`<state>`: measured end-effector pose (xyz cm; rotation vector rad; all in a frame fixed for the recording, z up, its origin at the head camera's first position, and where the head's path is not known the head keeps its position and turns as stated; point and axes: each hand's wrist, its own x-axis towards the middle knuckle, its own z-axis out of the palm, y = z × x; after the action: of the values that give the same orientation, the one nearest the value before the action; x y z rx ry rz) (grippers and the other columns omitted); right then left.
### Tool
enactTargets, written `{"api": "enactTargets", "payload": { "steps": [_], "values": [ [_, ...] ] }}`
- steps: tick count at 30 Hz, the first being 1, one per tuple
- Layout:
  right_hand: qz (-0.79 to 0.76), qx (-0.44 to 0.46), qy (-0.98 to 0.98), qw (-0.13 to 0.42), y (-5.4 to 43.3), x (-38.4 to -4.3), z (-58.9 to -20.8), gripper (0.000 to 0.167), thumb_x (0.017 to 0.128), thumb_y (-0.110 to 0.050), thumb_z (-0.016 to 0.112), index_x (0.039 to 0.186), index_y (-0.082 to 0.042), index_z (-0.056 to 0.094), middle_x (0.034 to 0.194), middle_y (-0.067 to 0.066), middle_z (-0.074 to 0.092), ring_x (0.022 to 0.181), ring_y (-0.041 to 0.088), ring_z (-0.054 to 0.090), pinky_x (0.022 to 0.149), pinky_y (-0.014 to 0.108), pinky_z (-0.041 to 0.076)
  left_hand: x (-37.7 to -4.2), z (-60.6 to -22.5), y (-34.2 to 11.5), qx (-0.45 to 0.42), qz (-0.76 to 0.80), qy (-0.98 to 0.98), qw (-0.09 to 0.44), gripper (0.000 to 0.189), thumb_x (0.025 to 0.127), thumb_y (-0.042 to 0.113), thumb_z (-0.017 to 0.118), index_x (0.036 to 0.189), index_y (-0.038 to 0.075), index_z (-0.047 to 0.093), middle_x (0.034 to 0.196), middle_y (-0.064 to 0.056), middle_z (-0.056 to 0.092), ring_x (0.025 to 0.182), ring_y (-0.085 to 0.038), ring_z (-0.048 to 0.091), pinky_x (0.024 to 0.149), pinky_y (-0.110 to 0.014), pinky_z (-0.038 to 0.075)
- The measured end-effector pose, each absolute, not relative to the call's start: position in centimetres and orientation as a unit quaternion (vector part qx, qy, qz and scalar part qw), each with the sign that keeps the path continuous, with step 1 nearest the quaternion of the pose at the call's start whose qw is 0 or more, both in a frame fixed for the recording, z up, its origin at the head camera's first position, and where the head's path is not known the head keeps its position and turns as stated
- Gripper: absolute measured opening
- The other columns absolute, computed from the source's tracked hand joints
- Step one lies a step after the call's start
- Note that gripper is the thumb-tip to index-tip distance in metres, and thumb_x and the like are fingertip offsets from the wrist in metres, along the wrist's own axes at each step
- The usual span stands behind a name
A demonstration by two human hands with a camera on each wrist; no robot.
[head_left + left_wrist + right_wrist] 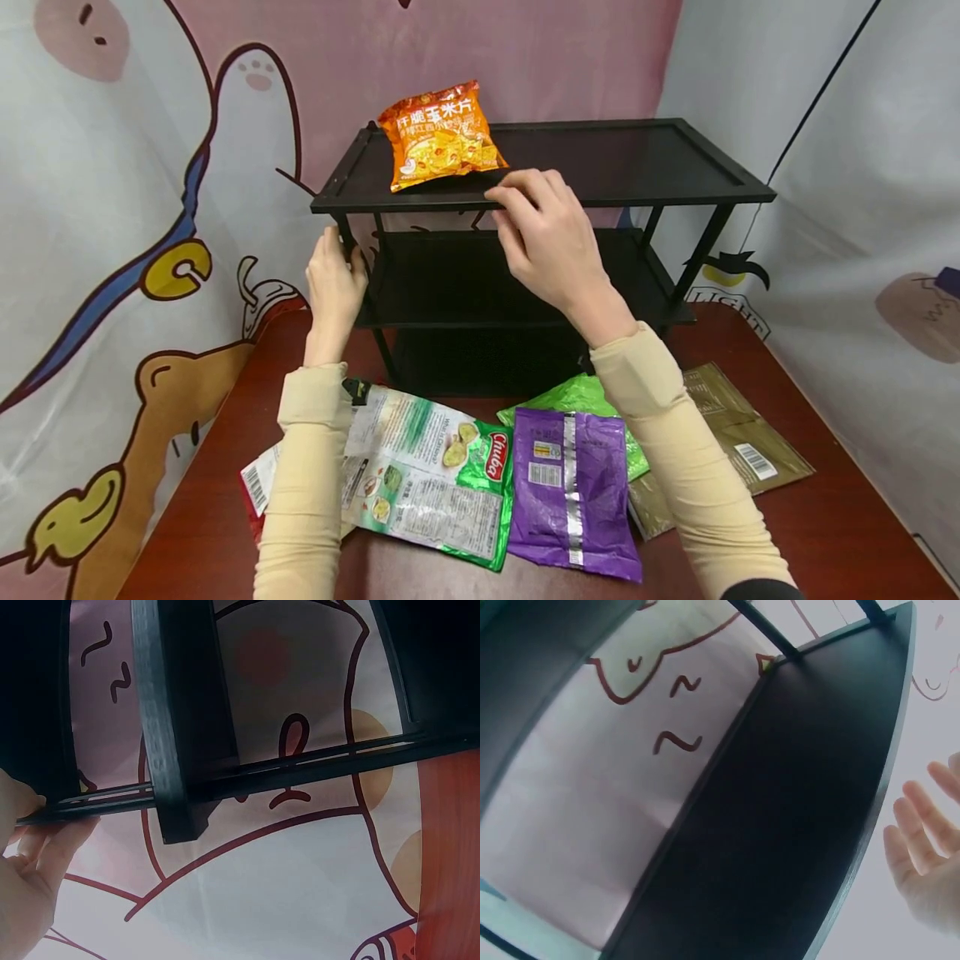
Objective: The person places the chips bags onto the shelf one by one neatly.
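Note:
An orange bag of corn chips leans back on the left part of the top tier of a black three-tier shelf. My right hand hovers before that tier's front edge, just right of the bag, fingers loosely bent around nothing. In the right wrist view the fingers spread beside the shelf's edge. With my left hand I hold the shelf's front left post, below the top tier. The left wrist view shows thumb and fingers on either side of the thin post.
On the red-brown table before the shelf lie a green-and-white Chuba snack bag, a purple bag, a bright green bag partly under it, and a brown-gold bag. A red-and-white pack is half hidden by my left sleeve.

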<state>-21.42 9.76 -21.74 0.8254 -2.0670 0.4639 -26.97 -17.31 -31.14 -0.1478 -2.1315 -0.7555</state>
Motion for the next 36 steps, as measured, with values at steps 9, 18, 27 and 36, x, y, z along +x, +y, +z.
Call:
{"api": "enactTargets", "payload": {
  "steps": [9,18,27,36],
  "values": [
    [0.168,0.34,-0.836,0.396,12.8,-18.9,-28.9,0.018,0.091,-0.01,0.057,0.104,-0.003,0.067,0.101,0.014,0.063,0.086,0.028,0.056,0.075,0.039,0.047,-27.1,-31.0,-17.3,-0.058,-0.3,-0.851,0.427,0.02,0.094,0.008,0.052,0.106,-0.008,0.051,0.085,-0.025,0.055,0.074,-0.043,0.058,0.064,-0.052,0.046],
    [0.124,0.339,-0.876,0.321,14.6,-15.9,-36.6,0.022,0.085,-0.014,0.065,0.106,-0.007,0.066,0.098,0.007,0.063,0.083,0.021,0.057,0.069,0.034,0.047,-27.5,-31.0,-17.4,-0.049,-0.296,-0.855,0.424,0.022,0.093,0.009,0.053,0.108,-0.008,0.051,0.086,-0.025,0.055,0.075,-0.044,0.058,0.066,-0.054,0.045],
    [0.074,0.355,-0.902,0.234,15.7,-12.2,-42.0,0.037,0.08,-0.024,0.07,0.113,-0.01,0.062,0.098,0.005,0.064,0.09,0.024,0.062,0.08,0.042,0.052,-27.4,-31.0,-17.4,-0.053,-0.296,-0.853,0.427,0.022,0.093,0.009,0.053,0.107,-0.007,0.051,0.085,-0.024,0.055,0.075,-0.045,0.057,0.065,-0.055,0.044],
    [0.015,0.37,-0.923,0.108,16.3,-7.9,-44.6,0.059,0.076,-0.051,0.07,0.12,-0.015,0.058,0.103,0.003,0.06,0.092,0.021,0.06,0.075,0.042,0.052,-27.3,-31.3,-17.4,-0.056,-0.298,-0.851,0.429,0.021,0.093,0.01,0.053,0.107,-0.007,0.051,0.084,-0.024,0.055,0.074,-0.044,0.057,0.064,-0.054,0.044]
  ]
}}
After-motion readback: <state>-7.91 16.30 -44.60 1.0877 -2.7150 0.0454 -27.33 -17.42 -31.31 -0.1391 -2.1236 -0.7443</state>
